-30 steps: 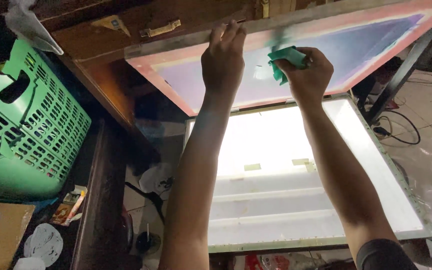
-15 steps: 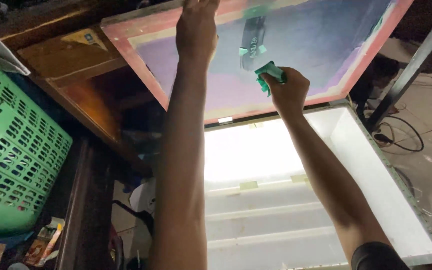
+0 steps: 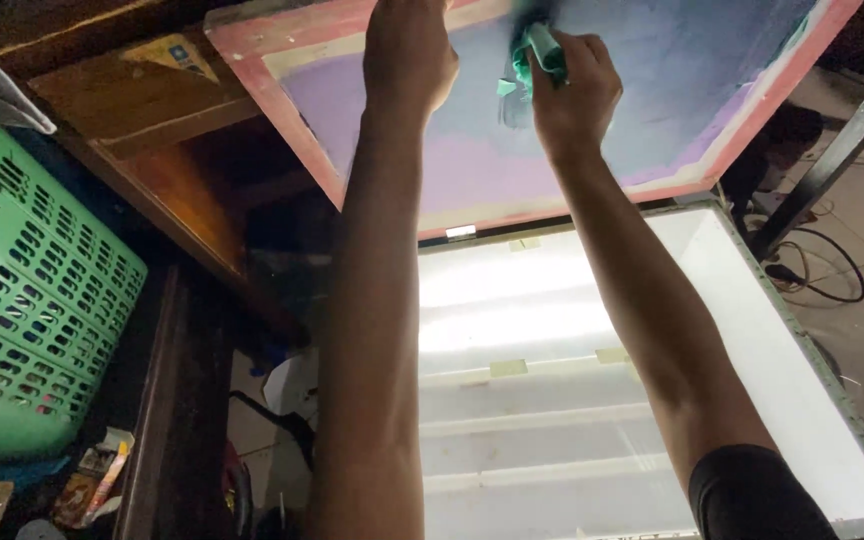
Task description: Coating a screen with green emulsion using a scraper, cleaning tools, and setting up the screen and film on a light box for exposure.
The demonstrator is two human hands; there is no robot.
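Head view: the left hand lies flat, bracing the pink-framed screen, while the right hand grips a green cloth against its mesh. Wiping looks underway; the next stroke needs firm bracing above the light box.

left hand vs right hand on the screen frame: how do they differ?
The left hand lies empty on the purple mesh of the screen frame; the right hand is closed round a green cloth. The left hand sits nearer the frame's pink side edge, the right nearer its middle. Both arms reach up over the lit light table.
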